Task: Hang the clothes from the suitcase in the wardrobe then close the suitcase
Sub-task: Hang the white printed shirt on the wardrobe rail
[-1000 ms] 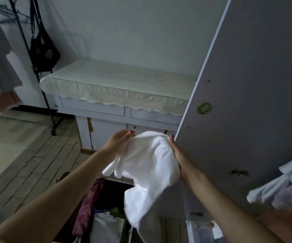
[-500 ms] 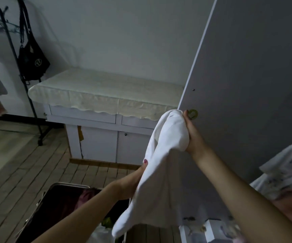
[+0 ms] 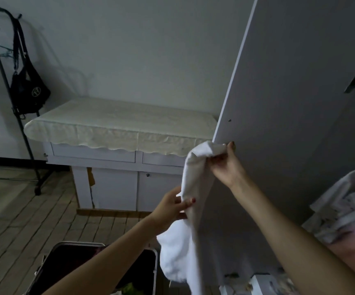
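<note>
Dim grey walls and a wood-plank floor (image 3: pixel 23 211) frame the scene. At far left a black clothes rack (image 3: pixel 6 81) stands against the wall with a black bag (image 3: pixel 30 90) hanging from it. To its right sits a white counter (image 3: pixel 112 167) with drawers and doors, covered by a pale cloth (image 3: pixel 116 126).

At bottom centre the suitcase (image 3: pixel 70 262) lies open on the floor; dark and green items show inside, so unpacking is judged unfinished.

The left hand (image 3: pixel 172 209) grasps the white garment (image 3: pixel 191 188) at its middle, thumb over the fabric, fingers curled behind it. The garment runs nearly upright: its top corner sits at the door edge, its body drops past the left hand, and its loose tail hangs beside the suitcase rim.

The right hand (image 3: pixel 225 165) pinches the top corner between thumb and fingers, directly in front of the open wardrobe door (image 3: pixel 300 124). This upper grip is the nearer one to the wardrobe, whose interior lies further right, where pale clothes (image 3: pixel 347 209) appear at the frame edge.

Judgement: the coming move depends on the garment's long axis being vertical, top end held by the right hand. No hanger is visible in either hand. The tail may drag on the suitcase when carried rightward.
</note>
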